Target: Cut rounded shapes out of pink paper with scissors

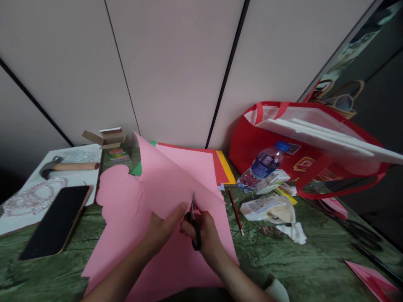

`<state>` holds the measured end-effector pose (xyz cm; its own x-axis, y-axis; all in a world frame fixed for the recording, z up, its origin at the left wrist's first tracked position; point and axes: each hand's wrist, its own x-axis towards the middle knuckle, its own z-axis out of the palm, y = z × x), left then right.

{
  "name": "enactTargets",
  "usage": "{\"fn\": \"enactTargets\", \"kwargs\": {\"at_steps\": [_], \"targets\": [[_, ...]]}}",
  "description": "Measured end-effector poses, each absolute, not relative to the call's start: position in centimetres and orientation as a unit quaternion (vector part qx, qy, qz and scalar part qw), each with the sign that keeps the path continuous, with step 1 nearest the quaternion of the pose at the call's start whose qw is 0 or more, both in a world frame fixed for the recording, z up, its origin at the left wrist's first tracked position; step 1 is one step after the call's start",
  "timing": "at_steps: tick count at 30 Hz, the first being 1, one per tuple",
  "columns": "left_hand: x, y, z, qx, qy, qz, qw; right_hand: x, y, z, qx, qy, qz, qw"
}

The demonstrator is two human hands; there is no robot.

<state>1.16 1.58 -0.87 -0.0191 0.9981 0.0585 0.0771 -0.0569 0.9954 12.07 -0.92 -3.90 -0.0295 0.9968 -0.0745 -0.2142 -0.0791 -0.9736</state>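
Note:
My left hand [163,228] grips the lower edge of a raised pink paper sheet [166,176], its thumb on top and the other fingers hidden behind. My right hand [204,235] is closed round the black handles of a pair of scissors [196,233]. The blades point up and away and meet the sheet's lower edge beside my left thumb. Under both hands lie more pink sheets [185,264]. To the left rests a pink cut-out with a scalloped outline [119,193].
Left are a phone [58,222], a claw hammer [71,166], beads [34,197] and a small opened box [116,151]. Right are a pencil [235,212], a water bottle [262,167], plastic packaging [267,209] and a red bag [248,134]. A wall panel [176,75] stands behind.

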Motion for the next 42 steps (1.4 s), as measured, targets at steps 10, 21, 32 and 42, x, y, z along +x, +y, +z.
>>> {"fn": "enactTargets", "kwargs": {"at_steps": [10,21,32,42], "targets": [[1.0,2.0,-0.9,0.537,0.501,0.481,0.479,12.1,-0.8,-2.8,-0.487,-0.430,0.565,0.509],[0.7,2.2,-1.3,0.543,0.501,0.479,0.473,12.0,-0.7,-2.0,-0.505,-0.419,0.570,0.495],[0.6,2.4,-1.4,0.554,0.495,0.484,0.461,12.0,-0.7,-2.1,-0.510,-0.415,0.574,0.488],[0.6,2.4,-1.3,0.553,0.489,0.498,0.456,12.3,-0.6,-2.8,-0.507,-0.461,0.556,0.470]]}}
